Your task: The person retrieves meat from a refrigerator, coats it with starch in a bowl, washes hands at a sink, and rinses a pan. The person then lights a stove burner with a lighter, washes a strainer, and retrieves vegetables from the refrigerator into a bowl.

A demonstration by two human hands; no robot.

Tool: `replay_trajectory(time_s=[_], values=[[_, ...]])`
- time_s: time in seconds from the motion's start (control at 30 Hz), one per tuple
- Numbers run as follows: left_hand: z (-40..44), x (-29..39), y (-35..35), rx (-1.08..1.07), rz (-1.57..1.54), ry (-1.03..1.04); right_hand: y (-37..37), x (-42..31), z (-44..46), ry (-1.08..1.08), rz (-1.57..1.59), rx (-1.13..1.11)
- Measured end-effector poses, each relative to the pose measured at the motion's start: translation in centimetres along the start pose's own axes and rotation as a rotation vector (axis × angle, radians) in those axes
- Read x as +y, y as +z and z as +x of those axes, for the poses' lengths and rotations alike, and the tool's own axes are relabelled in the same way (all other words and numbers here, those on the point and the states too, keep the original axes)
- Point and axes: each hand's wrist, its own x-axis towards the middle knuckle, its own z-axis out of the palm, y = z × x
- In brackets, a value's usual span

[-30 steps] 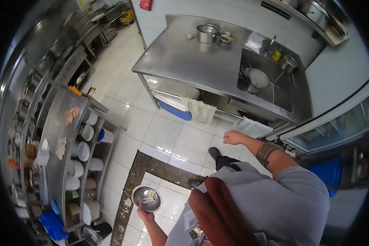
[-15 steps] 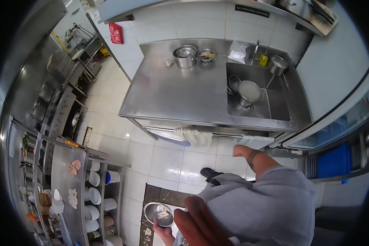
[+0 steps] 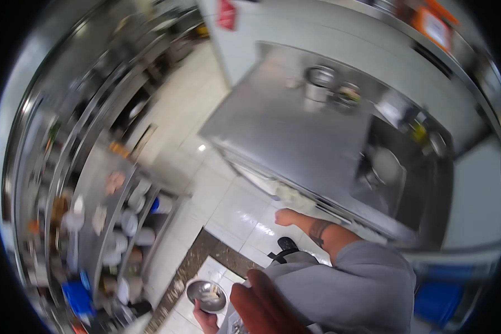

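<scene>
A round metal bowl (image 3: 206, 296) with a few pale pieces inside is held by its left rim in my left hand (image 3: 205, 318), low in the view above the floor. My right hand (image 3: 285, 216) hangs in front of the steel counter (image 3: 300, 133), its fingers curled in, and nothing shows in it. Motion blurs much of the view. On the counter stand a metal pot (image 3: 317, 89) and a small bowl (image 3: 348, 96) with food bits. A pot with cloudy contents (image 3: 385, 166) sits in the sink.
At the left, a steel shelf unit (image 3: 97, 183) holds stacked white dishes (image 3: 129, 222) and crumpled cloths. Towels (image 3: 295, 196) hang on the counter's front rail. A dark strip (image 3: 192, 267) runs across the tiled floor (image 3: 228, 192). A blue container (image 3: 441, 298) stands at the lower right.
The view has swung and tilted, so the counter sits further right and lower. My right arm reaches further left across the view. The bowl stays in my left hand.
</scene>
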Motion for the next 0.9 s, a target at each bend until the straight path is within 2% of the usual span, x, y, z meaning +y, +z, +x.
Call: replay_trajectory(time_s=[0.07, 0.13, 0.17, 0.23, 0.27, 0.3, 0.33, 0.4, 0.47, 0.5, 0.57, 0.6, 0.67, 0.77, 0.8, 0.87, 0.9], values=[[0.4, -0.4, -1.9, 0.153, -0.095, 0.062, 2.2, -1.0, 1.8, -0.087, -0.045, -0.145], [0.6, -0.9, -4.7, 0.244, -0.222, 0.097, 4.3, -1.9, 2.2, -0.175, -0.136, -0.207], [0.3, -1.6, -6.0, 0.290, -0.298, 0.144, 5.8, -1.5, 2.0, -0.212, -0.063, -0.179], [-0.3, -2.2, -8.4, 0.299, -0.319, 0.148, 5.2, -3.2, 2.6, 0.015, -0.151, -0.621], [-1.2, -2.0, -8.7, 0.326, -0.377, 0.189, 6.4, -2.5, 3.3, 0.015, -0.262, -0.685], [-2.0, -2.2, -8.5, 0.421, -0.366, 0.212, 10.3, 2.4, 6.1, -0.331, -0.482, -0.752], [-2.9, -2.1, -9.3, 0.514, -0.358, 0.226, 10.0, 3.5, 6.3, -0.383, -0.394, -0.668], [-3.5, -2.6, -13.3, 0.547, -0.380, 0.272, 7.3, 0.0, 6.4, -0.085, -0.428, -0.672], [-4.2, -3.0, -16.7, 0.598, -0.454, 0.255, 9.5, 2.2, 10.2, 0.120, -0.151, -0.600], [-4.0, -3.4, -19.1, 0.599, -0.500, 0.238, 8.5, -1.2, 10.9, 0.098, -0.185, -0.600], [-3.6, -3.6, -23.6, 0.588, -0.579, 0.253, 6.3, -7.4, 11.5, 0.250, 0.134, -0.512], [-3.4, -3.9, -25.7, 0.571, -0.629, 0.259, 6.5, -9.6, 13.3, 0.237, 0.098, -0.522], [-3.0, -3.5, -30.1, 0.591, -0.686, 0.287, 7.4, -13.7, 15.9, 0.319, 0.636, -0.495], [-3.9, -0.1, -32.9, 0.635, -0.732, 0.326, 7.4, -26.0, 14.9, 0.255, 0.422, -0.407], [-4.3, 1.2, -33.8, 0.667, -0.724, 0.339, 7.6, -29.2, 15.2, 0.243, 0.402, -0.418], [-4.0, 2.0, -36.7, 0.676, -0.780, 0.383, 8.8, -34.8, 15.9, 0.148, 0.120, -0.502], [-3.9, 2.4, -37.8, 0.676, -0.822, 0.404, 9.2, -37.3, 16.5, 0.146, 0.111, -0.513]])
